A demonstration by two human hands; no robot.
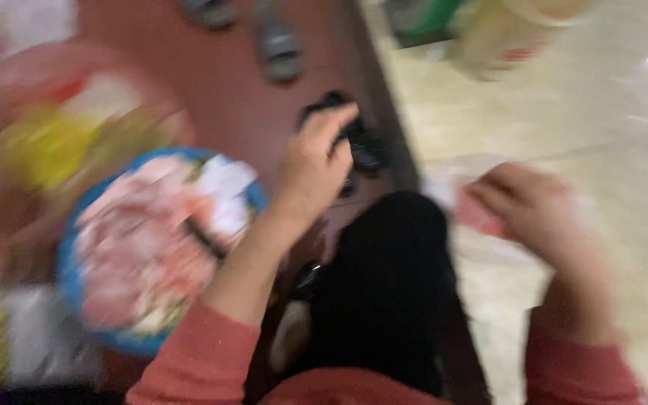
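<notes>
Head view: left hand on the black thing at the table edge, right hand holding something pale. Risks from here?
1. The black object sits at the very edge of the red table; the left hand only partly covers it, so a nudge could tip it to the floor.
2. The blue bowl is heaped full beside the left forearm; a pull back might brush it.
3. The right hand holds a blurred pale item over the floor; its grip cannot be judged.

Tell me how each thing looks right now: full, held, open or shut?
Blue bowl: full of pink and white bits.
Black object: on the dark red surface, left hand resting on it.
Pink and white thing: held in the right hand, too blurred to name.
Yellow and red bag: lying beside the bowl.
</notes>
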